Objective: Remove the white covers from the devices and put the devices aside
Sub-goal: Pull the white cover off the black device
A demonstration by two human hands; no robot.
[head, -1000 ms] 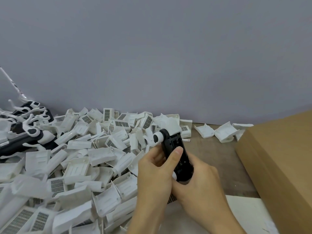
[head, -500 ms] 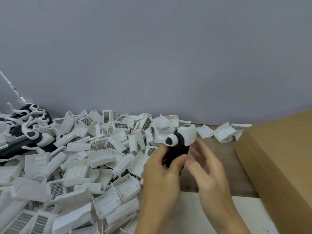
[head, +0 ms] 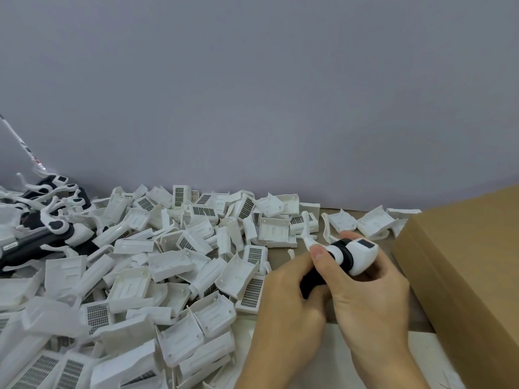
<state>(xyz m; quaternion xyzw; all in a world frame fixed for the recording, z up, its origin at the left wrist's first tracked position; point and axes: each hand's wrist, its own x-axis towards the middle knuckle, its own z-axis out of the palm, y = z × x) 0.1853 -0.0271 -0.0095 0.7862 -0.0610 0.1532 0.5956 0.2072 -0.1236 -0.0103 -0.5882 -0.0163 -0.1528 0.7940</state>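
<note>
**Both hands on one device beside the cover pile**

You hold a black-and-white device (head: 348, 255) in both hands above the counter (head: 398, 310). Your left hand (head: 286, 301) grips its dark body from the near left; your right hand (head: 368, 299) wraps the white head end, thumb pressed along the top. A heap of white covers (head: 157, 276) fills the left and near side. At the far left lie other black-and-white devices (head: 50, 234). A brown cardboard box (head: 463, 276) sits at the right, a grey wall (head: 252, 94) behind.
</note>
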